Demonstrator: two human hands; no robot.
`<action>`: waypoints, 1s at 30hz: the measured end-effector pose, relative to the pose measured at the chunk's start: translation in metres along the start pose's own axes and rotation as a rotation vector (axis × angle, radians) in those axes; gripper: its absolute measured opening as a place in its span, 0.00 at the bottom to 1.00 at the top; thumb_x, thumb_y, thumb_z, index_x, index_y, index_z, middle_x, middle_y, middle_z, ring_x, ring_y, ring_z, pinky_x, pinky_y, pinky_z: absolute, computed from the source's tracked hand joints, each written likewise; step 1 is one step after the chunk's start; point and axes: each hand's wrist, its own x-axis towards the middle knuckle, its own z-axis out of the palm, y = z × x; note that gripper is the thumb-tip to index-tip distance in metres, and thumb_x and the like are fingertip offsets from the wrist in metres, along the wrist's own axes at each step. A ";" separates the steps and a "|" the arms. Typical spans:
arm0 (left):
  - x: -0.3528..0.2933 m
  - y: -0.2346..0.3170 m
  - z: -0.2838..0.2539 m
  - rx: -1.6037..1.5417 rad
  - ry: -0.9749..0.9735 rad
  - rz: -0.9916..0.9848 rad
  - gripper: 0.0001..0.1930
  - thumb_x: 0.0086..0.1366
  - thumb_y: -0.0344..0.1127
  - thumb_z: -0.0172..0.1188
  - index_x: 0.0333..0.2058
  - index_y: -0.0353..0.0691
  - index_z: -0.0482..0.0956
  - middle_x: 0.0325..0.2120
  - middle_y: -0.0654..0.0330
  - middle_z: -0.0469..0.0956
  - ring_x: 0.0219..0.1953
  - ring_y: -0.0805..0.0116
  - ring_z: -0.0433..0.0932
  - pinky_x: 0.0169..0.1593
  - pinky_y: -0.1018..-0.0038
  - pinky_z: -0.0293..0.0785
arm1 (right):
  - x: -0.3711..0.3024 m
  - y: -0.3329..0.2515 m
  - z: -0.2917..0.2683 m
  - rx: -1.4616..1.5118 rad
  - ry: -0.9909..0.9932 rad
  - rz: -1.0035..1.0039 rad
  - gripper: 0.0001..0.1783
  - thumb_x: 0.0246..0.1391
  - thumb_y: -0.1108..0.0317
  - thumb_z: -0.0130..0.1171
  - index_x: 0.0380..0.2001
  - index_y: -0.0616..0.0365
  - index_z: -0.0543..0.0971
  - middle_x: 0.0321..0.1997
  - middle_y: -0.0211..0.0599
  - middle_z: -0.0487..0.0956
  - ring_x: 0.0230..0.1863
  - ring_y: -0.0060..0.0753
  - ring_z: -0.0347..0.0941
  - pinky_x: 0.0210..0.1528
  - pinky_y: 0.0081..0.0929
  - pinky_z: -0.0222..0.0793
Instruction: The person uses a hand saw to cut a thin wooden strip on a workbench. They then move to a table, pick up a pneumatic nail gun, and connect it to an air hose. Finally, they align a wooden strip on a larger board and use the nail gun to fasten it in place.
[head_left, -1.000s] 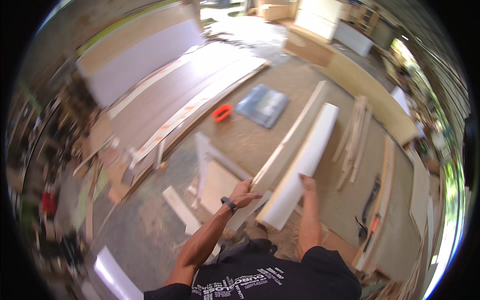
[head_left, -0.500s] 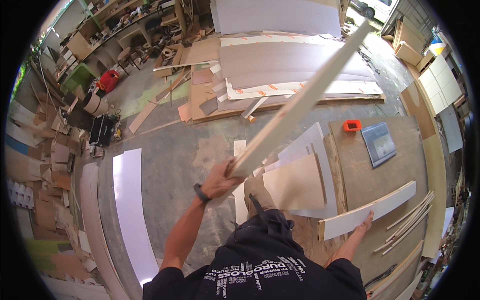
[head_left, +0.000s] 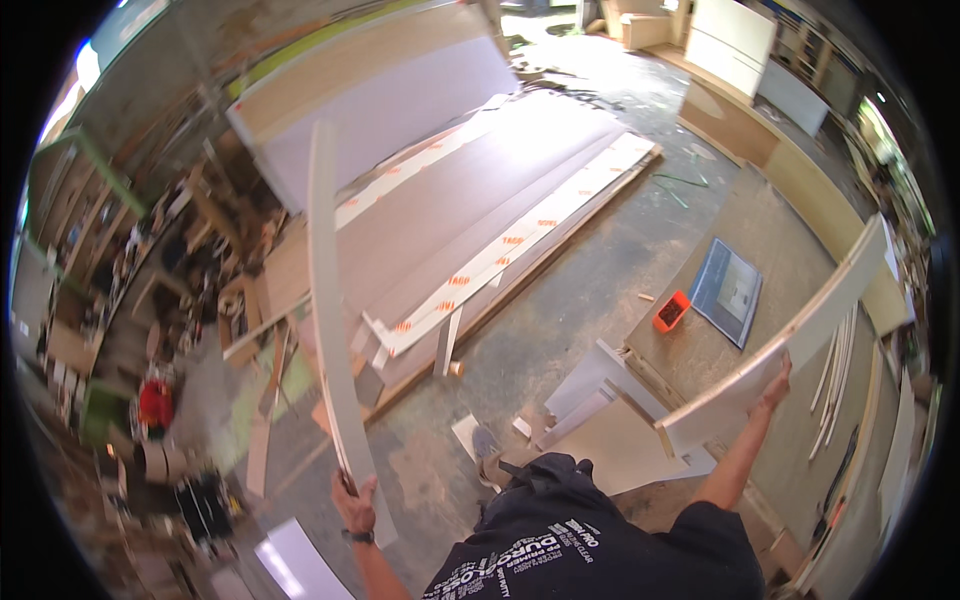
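A long, narrow pale board (head_left: 328, 290) rises steeply on my left, its far end near the leaning sheet. Near its lower end, my left hand (head_left: 355, 503) is closed round the edges, with a dark band on the wrist. On the other side, my right hand (head_left: 771, 385) grips a second board (head_left: 800, 338), white-faced with a bare wood edge, from its outer face. That board is tilted up over the brown worktable (head_left: 690, 275), its near end close to my body. Some of the right fingers are hidden behind it.
A blue-grey flat folder-like object (head_left: 728, 292) and an orange container (head_left: 671, 311) lie on the worktable, with thin sticks (head_left: 832, 385) at right. Ahead is a low stack of large sheets (head_left: 470, 215). Offcuts (head_left: 600, 430) lie by my feet; a red object (head_left: 156, 403) is far left.
My view has turned to the right. The left board has swung from slanting rightward to nearly upright on my left. The right board has lifted off the worktable, its far end raised.
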 end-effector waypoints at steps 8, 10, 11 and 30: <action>0.201 0.044 0.058 -0.087 -0.158 0.016 0.36 0.56 0.23 0.67 0.62 0.23 0.61 0.59 0.43 0.69 0.61 0.55 0.70 0.67 0.66 0.61 | -0.080 -0.065 0.156 0.330 0.041 0.098 0.36 0.61 0.42 0.54 0.58 0.64 0.75 0.54 0.41 0.77 0.54 0.38 0.74 0.57 0.29 0.68; 0.253 0.039 0.082 -0.011 -0.125 0.032 0.36 0.56 0.21 0.65 0.62 0.22 0.61 0.57 0.43 0.70 0.61 0.55 0.70 0.66 0.66 0.62 | -0.090 -0.062 0.183 0.353 0.049 0.115 0.36 0.61 0.42 0.53 0.58 0.63 0.74 0.53 0.40 0.77 0.53 0.37 0.75 0.56 0.27 0.69; 0.279 0.046 0.099 -0.015 -0.164 0.014 0.37 0.56 0.20 0.66 0.63 0.21 0.59 0.58 0.42 0.69 0.62 0.55 0.69 0.67 0.66 0.60 | -0.090 -0.055 0.185 0.344 0.053 0.112 0.36 0.61 0.41 0.53 0.59 0.62 0.73 0.54 0.40 0.76 0.54 0.37 0.74 0.58 0.28 0.68; 0.604 0.275 0.688 -0.100 -0.917 0.252 0.17 0.55 0.27 0.66 0.42 0.29 0.74 0.34 0.58 0.79 0.36 0.71 0.75 0.42 0.73 0.74 | 0.065 -0.074 0.370 0.270 0.522 0.097 0.40 0.61 0.42 0.53 0.65 0.65 0.68 0.63 0.48 0.70 0.61 0.43 0.69 0.62 0.35 0.65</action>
